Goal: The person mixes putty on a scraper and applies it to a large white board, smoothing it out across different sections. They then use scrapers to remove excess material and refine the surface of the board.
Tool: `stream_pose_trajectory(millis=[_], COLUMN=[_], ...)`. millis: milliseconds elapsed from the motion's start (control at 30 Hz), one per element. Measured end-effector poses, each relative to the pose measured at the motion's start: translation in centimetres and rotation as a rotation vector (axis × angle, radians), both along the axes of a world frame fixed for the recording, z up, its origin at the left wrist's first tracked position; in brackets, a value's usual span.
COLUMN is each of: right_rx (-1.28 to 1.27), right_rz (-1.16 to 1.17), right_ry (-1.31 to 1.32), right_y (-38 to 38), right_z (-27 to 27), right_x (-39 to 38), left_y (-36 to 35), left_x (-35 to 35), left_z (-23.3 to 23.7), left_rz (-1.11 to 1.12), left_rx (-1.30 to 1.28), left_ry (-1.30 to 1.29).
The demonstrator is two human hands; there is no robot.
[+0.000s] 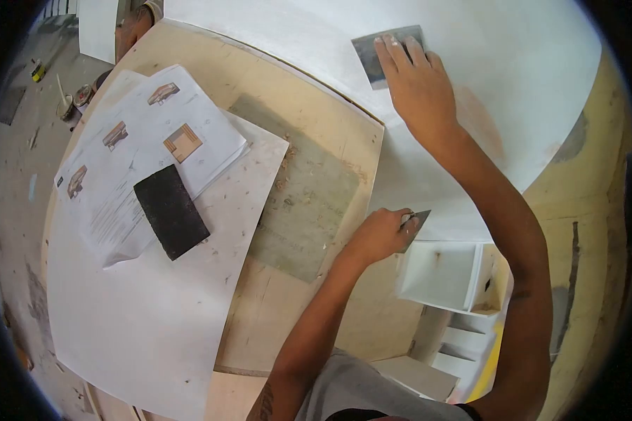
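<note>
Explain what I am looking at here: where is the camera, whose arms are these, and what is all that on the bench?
There is no machine here. One camera is worn on a person's head and looks down, so the two bare arms are the wearer's own. The right hand lies with fingers flat on a wide grey metal blade against a large white panel; whether it grips the blade is hidden. The left hand is closed on a small grey scraper at the panel's near edge. On the plywood bench lie printed sheets with furniture pictures, a black rectangular block on top of them, and a big white sheet. Near the left hand sits a white open box.
</note>
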State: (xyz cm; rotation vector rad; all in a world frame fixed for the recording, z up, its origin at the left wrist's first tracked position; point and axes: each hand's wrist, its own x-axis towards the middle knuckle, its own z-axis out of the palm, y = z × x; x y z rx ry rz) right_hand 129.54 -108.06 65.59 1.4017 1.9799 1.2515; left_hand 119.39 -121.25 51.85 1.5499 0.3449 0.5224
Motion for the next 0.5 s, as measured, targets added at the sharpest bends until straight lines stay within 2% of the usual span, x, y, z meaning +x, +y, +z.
stream_pose_trajectory(millis=[67,100,167,233,300,333,367,400,433,467,500], right_rx=[0.038,0.041,0.027,0.027,0.041,-0.124,-0.286,-0.277,-0.261,-0.251,-0.301], right_rz=[0.008,0.002,0.023,0.020,0.016,-0.231,-0.477,-0.478,-0.334,-0.182,-0.068], right_ry=[-0.059,-0.063,-0.077,-0.091,-0.105,-0.133,-0.157,-0.161,0.031,0.215,0.598], right_y=[1.2,1.0,0.5,-0.1,-0.7,-1.2,-1.9,-2.7,-3.6,-4.6,-5.9], right_z=[-0.3,-0.5,-1.1,-1.9,-1.4,-0.5,0.2,0.8,1.4,1.8,1.8], right_x=[1.1,1.7,2.5,2.9,1.7,0.1,-1.2,-1.9,-2.3,-2.7,-3.2], left_y=[0.1,0.2,0.9,2.0,3.9,3.8,3.7,3.7,4.2,4.8,5.2], left_x=[0.0,0.0,-0.5,-1.8,-4.2,-3.8,-3.1,-2.5,-3.0,-3.9,-4.7], left_z=[0.1,0.0,0.0,0.0,0.0,-0.6,-1.6,-2.7,-2.1,-1.3,-0.8], left_rz=[0.136,0.129,0.380,0.542,0.516,0.512,0.686,0.858,0.856,0.706,0.544], left_rx=[-0.109,-0.106,-0.421,-0.622,-0.760,-0.754,-0.891,-1.025,-1.023,-1.190,-1.346], left_ry=[-0.012,-0.016,-0.138,0.076,0.013,0.010,-0.204,-0.428,-0.438,-0.657,-0.880])
